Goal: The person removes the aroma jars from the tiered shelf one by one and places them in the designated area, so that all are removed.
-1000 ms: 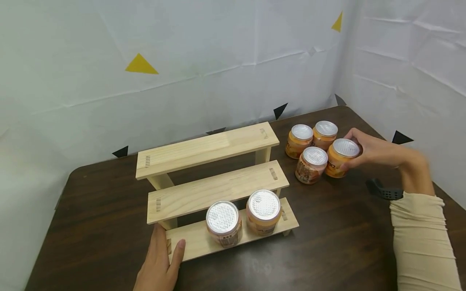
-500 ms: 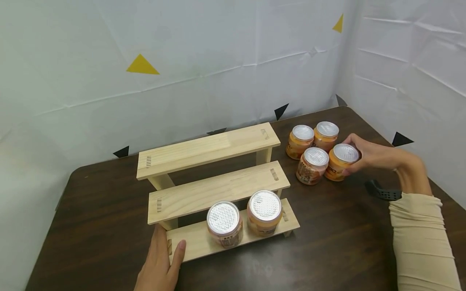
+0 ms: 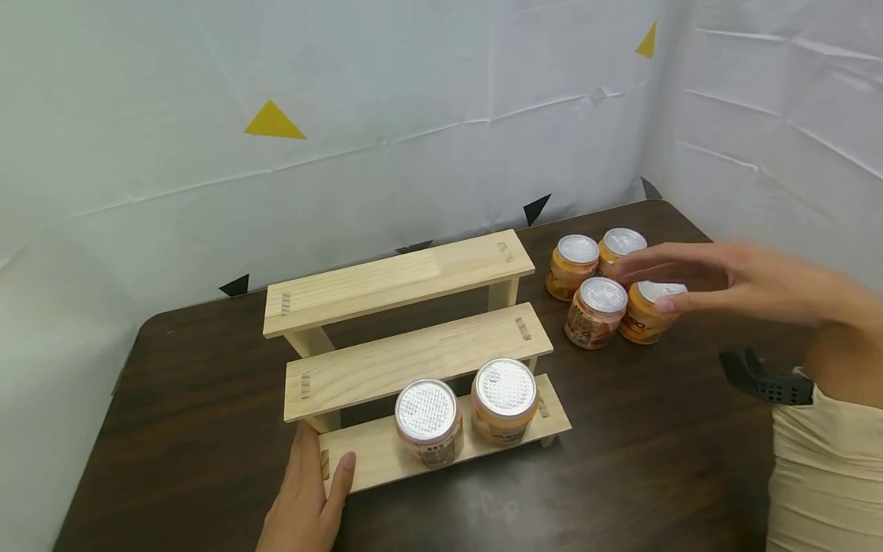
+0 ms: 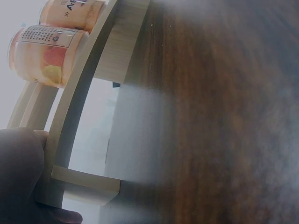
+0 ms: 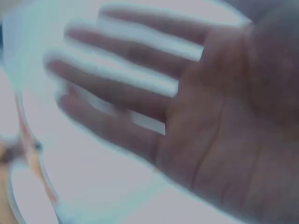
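A three-step wooden display rack [image 3: 414, 284] stands on the dark table. My left hand [image 3: 303, 491] holds the left end of its lowest step; in the left wrist view that hand [image 4: 18, 172] wraps the board's end. Two orange-labelled fruit cans with silver lids, a left one [image 3: 428, 422] and a right one [image 3: 505, 402], stand upright on that step. At the right, my right hand [image 3: 745, 284] is over a front-right can [image 3: 641, 322], thumb overlapping its lid. In the right wrist view the fingers [image 5: 112, 88] are extended and spread, holding nothing.
Beside that can stand a front-left can [image 3: 595, 314], a back-left can [image 3: 572, 268] and a back-right can [image 3: 623, 244], close together. White sheeting [image 3: 414, 92] hangs behind the table [image 3: 193, 429] and along its right. A black wristband [image 3: 766, 379] is on the right forearm.
My right hand has let go of the front-right can; its fingers have opened and the hand has drawn up and to the right. My left hand keeps its place on the rack.
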A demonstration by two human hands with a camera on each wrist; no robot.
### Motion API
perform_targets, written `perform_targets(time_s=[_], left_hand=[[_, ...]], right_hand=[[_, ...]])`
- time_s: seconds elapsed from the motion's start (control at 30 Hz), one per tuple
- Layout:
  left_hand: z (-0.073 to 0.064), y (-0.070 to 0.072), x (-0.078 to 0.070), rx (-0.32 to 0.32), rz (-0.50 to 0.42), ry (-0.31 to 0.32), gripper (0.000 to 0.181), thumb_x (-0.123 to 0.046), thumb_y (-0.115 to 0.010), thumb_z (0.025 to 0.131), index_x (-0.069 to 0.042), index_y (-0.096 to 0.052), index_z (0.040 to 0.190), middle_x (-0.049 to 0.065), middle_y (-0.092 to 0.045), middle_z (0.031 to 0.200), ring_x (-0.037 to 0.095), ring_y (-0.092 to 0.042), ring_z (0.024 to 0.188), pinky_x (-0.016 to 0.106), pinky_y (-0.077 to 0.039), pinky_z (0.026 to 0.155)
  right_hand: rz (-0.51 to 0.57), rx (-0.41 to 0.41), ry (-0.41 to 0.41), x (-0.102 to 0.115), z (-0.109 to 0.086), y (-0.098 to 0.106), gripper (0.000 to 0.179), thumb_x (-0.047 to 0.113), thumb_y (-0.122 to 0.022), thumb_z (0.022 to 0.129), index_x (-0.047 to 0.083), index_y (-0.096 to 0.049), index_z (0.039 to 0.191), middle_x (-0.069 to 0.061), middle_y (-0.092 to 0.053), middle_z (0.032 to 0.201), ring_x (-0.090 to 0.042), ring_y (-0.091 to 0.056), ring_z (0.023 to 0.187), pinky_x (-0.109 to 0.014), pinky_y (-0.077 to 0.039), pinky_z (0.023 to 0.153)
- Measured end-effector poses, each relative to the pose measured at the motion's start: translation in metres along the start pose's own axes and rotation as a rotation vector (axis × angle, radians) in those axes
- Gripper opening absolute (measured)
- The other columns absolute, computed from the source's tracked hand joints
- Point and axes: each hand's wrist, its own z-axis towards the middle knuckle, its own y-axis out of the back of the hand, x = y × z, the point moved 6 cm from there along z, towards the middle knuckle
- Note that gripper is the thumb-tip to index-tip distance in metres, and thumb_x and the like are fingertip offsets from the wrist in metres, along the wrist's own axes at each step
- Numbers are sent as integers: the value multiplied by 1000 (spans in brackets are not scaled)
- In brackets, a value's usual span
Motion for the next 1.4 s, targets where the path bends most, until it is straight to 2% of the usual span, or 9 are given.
perform_targets(time_s=[0.07,0.17,0.37,0.6,0.7,0.93,1.07,1.27,1.4], left_hand=[[1,0,-1,-4,0,-5,88,-45,-48,118,-1,3,175,32,-13,180,54,-29,161,76,-43,114],[1,-1,-2,-15,-3,-18,88,-44,-48,118,-1,3,175,32,-15,179,54,-30,161,75,-43,114],[2,-1,0,-43,3,-58,88,-40,-52,117,2,0,174,34,-17,177,55,-33,159,74,-42,116],[2,1,-2,-34,11,-55,87,-41,-50,118,1,0,174,33,-16,178,56,-32,159,74,-42,116],[3,1,-2,-25,8,-47,87,-42,-50,118,2,0,174,33,-15,178,55,-32,159,75,-41,117],[1,0,-1,-31,0,-50,87,-41,-51,117,1,0,174,33,-16,178,56,-32,159,74,-41,117],[0,0,0,-20,-2,-40,88,-42,-50,117,1,1,174,34,-15,178,56,-31,160,74,-40,118],[1,-1,1,8,-1,-10,89,-45,-49,117,2,2,174,33,-13,179,55,-29,161,75,-39,118],[2,-3,4,-1,5,-6,89,-47,-48,117,0,2,175,32,-16,179,54,-31,160,75,-40,117]], right_hand=[[58,105,122,22,1,-7,64,4,-73,104,28,-55,161,3,-67,155,0,-60,139,-12,-47,105],[212,268,295,43,8,-21,68,-6,-69,103,17,-50,165,-5,-59,163,-13,-60,146,-21,-51,111],[450,485,425,57,23,-48,71,-10,-66,103,7,-42,168,-17,-51,168,-26,-56,151,-29,-44,124],[526,571,444,61,35,-65,68,10,-70,108,7,-40,169,-19,-48,169,-31,-50,156,-38,-44,126],[539,597,437,63,39,-69,70,11,-72,107,8,-40,169,-17,-47,170,-35,-52,154,-41,-45,125],[607,682,277,62,48,-88,74,15,-75,107,18,-39,171,-6,-43,175,-32,-50,156,-46,-47,124],[630,712,250,61,55,-102,78,21,-76,106,20,-35,173,-3,-38,178,-29,-47,159,-48,-45,124],[631,751,316,70,60,-117,81,26,-72,109,20,-26,176,-2,-29,181,-28,-40,163,-49,-46,124],[631,743,404,76,64,-125,79,13,-67,111,14,-23,176,-6,-25,183,-25,-30,167,-42,-41,128]])
